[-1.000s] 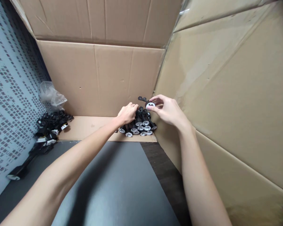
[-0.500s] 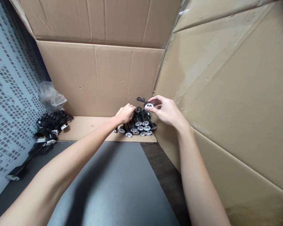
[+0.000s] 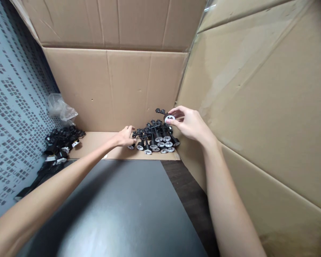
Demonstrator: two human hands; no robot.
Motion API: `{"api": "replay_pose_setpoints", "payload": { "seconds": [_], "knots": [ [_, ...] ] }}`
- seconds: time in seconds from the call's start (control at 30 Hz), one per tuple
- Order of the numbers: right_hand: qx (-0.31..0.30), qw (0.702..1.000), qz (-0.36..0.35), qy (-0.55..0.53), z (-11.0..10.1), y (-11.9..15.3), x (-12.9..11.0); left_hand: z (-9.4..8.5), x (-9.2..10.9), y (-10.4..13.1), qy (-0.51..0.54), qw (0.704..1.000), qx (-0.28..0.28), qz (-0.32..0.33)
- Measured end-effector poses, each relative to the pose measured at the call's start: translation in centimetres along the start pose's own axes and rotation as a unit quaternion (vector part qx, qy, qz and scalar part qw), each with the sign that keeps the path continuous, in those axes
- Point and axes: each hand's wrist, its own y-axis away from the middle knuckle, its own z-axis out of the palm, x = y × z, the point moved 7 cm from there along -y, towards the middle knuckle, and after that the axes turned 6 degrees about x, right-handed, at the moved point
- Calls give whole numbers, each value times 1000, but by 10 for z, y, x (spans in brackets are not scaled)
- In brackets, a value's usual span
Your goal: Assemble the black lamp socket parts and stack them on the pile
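Note:
My right hand [image 3: 188, 123] pinches a black cylindrical part [image 3: 169, 119] with a white round end face. Black connectors dangle from its far side, and it is held above the right end of a stacked pile of similar black parts [image 3: 158, 138]. Their white ends point toward me. At the pile's left end is my left hand [image 3: 126, 136], its thumb and fingers apart around the left side of a black connector. One more white-ended part [image 3: 131, 146] lies just below that hand, partly hidden. Whether the left fingers touch either piece is unclear.
A grey board [image 3: 117, 207] covers the front of the surface. Cardboard walls [image 3: 133, 85] rise behind and at right. Along the printed wall at left lies a heap of black cabled parts [image 3: 62, 139], with a clear plastic bag [image 3: 61, 109] behind it.
My left hand has moved left and slightly down, from the top of the pile to its left end. My right hand stays almost in place with its part.

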Motion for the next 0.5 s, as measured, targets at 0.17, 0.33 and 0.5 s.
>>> {"api": "replay_pose_setpoints", "payload": {
  "seconds": [0.17,0.33,0.5],
  "knots": [
    [-8,1000,12,0,2,2,-5,28,-4,30,19,998,-48,-36],
    [-29,1000,-10,-8,15,2,-7,39,4,33,37,999,22,-32],
    [-71,996,-51,2,40,2,-11,40,5,30,55,997,46,-34]
  ]
}}
